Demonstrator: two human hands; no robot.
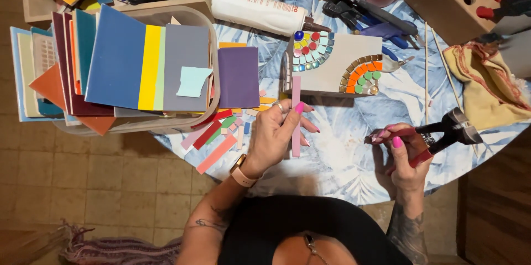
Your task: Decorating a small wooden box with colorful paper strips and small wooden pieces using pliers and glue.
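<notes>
My left hand (275, 132) holds a long thin pink tile strip (296, 91) upright, just below a grey square board (345, 55) with two fan-shaped mosaics of small coloured tiles. My right hand (402, 151) grips the red handles of tile nippers (451, 128), whose black head points right. The nippers are apart from the strip. Both hands hover over a round table with a blue leaf-print cloth (343, 154).
A basket (213, 60) stacked with large coloured tiles sits at left, with a purple tile (238, 77) and loose coloured strips (217, 132) beside it. A white glue bottle (260, 11), pliers (359, 10), a wooden tool block (442, 5) and a yellow cloth (487, 85) lie beyond.
</notes>
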